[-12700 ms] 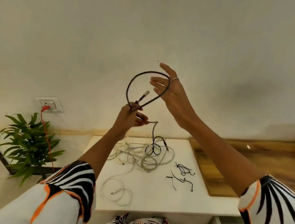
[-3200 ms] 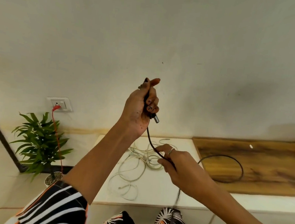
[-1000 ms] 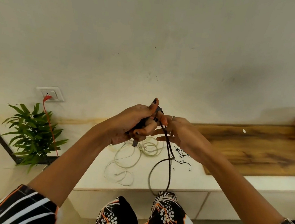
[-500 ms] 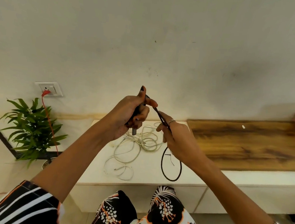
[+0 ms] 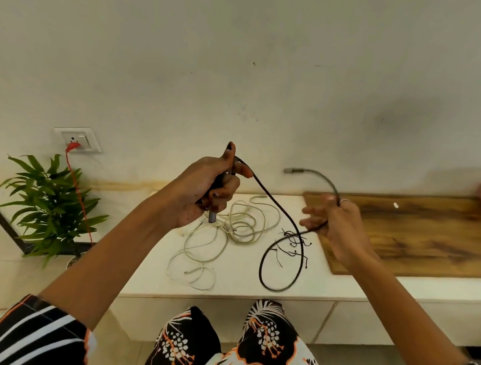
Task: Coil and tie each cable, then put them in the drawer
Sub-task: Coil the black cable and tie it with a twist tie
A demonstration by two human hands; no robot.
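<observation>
Hanging between both hands, black cable, slack loop, metal plug ends

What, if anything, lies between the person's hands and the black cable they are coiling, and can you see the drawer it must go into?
Nothing lies between: the left hand grips the black cable near one plug, and the right hand holds it farther along. No open drawer is visible, so that path cannot be judged.

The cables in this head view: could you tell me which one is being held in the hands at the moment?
The black cable, strung between the left hand and right hand; the white cables lie loose on the white table.
</observation>
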